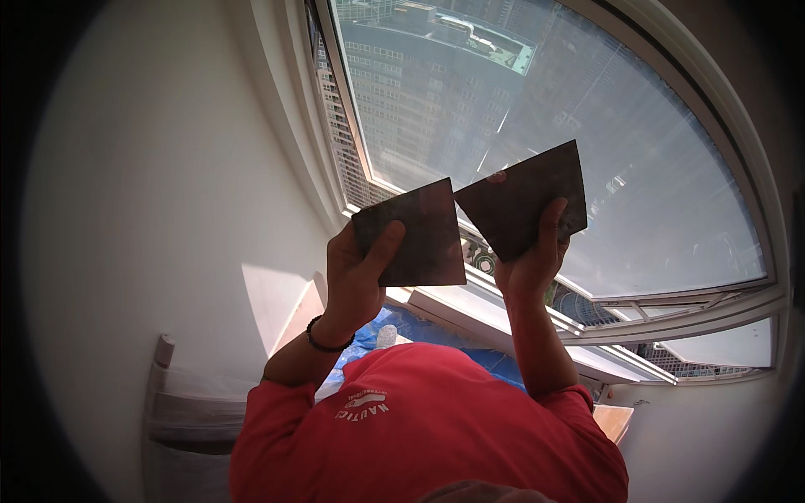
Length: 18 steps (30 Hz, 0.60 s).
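I hold up two dark, semi-transparent square sheets side by side in front of a large window. My left hand grips the left dark sheet at its lower left corner, thumb across the front. My right hand grips the right dark sheet at its lower edge; it is tilted like a diamond. The two sheets nearly touch at their inner corners. A black bead bracelet sits on my left wrist. My red shirt fills the bottom of the view.
A white wall stands to the left. The white window frame and sill run below my hands, with a blue plastic sheet under them. A plastic-wrapped object sits at the lower left. Tall buildings show through the glass.
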Tool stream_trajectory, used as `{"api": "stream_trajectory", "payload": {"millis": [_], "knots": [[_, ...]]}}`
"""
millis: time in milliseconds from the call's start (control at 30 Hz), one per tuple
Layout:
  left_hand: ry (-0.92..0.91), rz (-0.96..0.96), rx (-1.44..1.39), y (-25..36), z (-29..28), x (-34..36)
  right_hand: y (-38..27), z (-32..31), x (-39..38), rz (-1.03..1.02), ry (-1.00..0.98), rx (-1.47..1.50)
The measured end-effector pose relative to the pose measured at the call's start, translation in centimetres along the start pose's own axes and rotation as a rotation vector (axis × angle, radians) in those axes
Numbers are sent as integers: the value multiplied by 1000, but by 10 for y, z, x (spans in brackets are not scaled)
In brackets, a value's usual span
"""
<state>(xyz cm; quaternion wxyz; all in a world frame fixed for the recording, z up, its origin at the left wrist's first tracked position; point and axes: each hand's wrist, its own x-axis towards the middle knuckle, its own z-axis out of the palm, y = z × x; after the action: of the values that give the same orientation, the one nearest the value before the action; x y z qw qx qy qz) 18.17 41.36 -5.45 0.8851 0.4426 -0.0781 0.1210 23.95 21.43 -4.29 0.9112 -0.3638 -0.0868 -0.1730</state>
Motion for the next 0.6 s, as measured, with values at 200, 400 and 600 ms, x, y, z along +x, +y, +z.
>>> {"api": "stream_trajectory", "payload": {"millis": [200, 400, 600], "knots": [[36, -13, 153, -15, 15, 4, -7, 6, -20, 35, -59, -500], [173, 667, -60, 93, 4, 46, -49, -20, -24, 48, -291, -765], [620, 1591, 1138, 348, -55, 146, -42, -72, -5, 126, 72, -841]]}}
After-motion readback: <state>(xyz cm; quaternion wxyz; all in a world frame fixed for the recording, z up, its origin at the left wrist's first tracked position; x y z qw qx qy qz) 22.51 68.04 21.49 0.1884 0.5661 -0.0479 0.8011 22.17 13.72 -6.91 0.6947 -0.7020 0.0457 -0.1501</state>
